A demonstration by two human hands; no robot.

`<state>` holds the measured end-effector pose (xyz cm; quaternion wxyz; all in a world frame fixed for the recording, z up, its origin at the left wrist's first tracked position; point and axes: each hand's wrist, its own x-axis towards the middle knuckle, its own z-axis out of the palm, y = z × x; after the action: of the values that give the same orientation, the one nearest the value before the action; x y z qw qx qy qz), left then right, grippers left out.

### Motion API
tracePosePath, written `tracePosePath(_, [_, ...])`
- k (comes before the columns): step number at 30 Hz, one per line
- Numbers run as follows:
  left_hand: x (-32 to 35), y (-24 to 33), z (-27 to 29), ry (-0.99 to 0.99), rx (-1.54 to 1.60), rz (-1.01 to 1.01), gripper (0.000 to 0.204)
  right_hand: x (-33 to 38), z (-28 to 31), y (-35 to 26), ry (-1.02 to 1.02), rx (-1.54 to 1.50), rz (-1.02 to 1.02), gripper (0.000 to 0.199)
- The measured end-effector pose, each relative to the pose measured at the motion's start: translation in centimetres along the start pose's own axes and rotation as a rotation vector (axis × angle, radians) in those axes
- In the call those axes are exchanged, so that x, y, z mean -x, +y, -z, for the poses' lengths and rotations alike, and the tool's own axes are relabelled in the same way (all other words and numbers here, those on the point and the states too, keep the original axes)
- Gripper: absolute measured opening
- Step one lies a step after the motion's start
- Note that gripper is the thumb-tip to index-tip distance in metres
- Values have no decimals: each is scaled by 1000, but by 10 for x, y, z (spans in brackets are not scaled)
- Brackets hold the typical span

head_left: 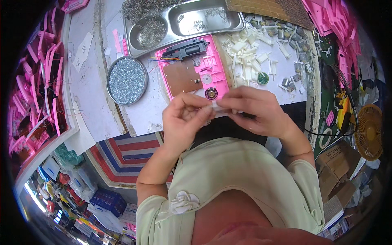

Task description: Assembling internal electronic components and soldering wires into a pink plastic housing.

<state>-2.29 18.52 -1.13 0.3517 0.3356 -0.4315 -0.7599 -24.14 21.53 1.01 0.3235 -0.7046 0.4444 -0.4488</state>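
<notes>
From the head view I cannot make out much of the small white piece (215, 107) that both hands work on, because the fingers cover nearly all of it; only a pale sliver shows between the fingertips, right at the near edge of the pink plastic housing (196, 69). My left hand (184, 118) has its fingers curled in and pinched on that piece from the left, and my right hand (256, 110) pinches it from the right, thumb and forefinger pressed together over it. The near end of the housing is hidden under the hands; what I can see of it lies open on the white table (94, 81), with a brown circuit board (182, 77), a black part (185, 50) at its far end and a small round speaker (211, 93) just beyond my knuckles. The round metal dish (127, 80) to the left is full of small silvery screws. The steel compartment tray (181, 22) behind it holds small metal springs, too fine to tell apart. Loose white plastic pieces (249, 57) lie heaped to the right of the housing. Pink shells (36, 94) fill a bin at the left rim, bent and blurred by the lens.
</notes>
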Motion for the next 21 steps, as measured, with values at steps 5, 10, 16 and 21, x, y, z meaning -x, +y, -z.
tracePosePath(5, [-30, 41, -1, -265, -228, 158, 26, 33, 22, 12, -81, -448, -480, 36])
tracePosePath(10, [-96, 25, 6, -278, -1347, -438, 14, 50, 26, 26, 144, -983, -557, 35])
tracePosePath(16, [-103, 27, -4, -368, -1558, -287, 15, 57, 36, 28, 163, -928, -466, 36])
tracePosePath(21, [-105, 29, 4, -377, -1382, -373, 11, 55, 43, 28, 176, -912, -517, 37])
